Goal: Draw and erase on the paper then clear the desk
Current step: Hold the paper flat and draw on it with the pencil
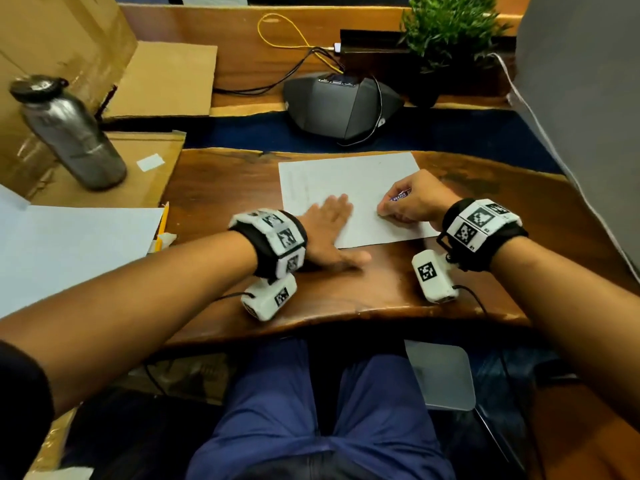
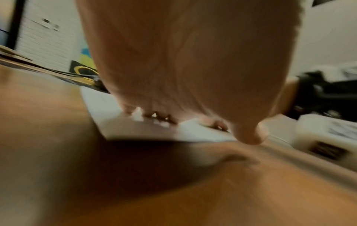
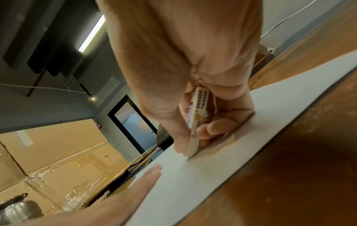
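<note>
A white sheet of paper [image 1: 349, 181] lies on the wooden desk [image 1: 225, 188]. My left hand [image 1: 329, 226] lies flat, fingers straight, pressing the paper's near left corner. My right hand [image 1: 405, 206] pinches an eraser [image 1: 400, 195] in a printed sleeve and holds its white tip against the paper. In the right wrist view the eraser [image 3: 197, 120] stands tilted between thumb and fingers, its tip on the paper [image 3: 222, 165]. The left wrist view is blurred; the left hand [image 2: 193, 68] fills it, fingertips on the paper [image 2: 119, 122].
A steel water bottle [image 1: 69, 133] stands on cardboard at the left. More white sheets [image 1: 69, 247] and a yellow pencil [image 1: 162, 223] lie at the near left. A grey conference phone [image 1: 343, 105] with cables and a potted plant [image 1: 446, 32] stand behind the paper.
</note>
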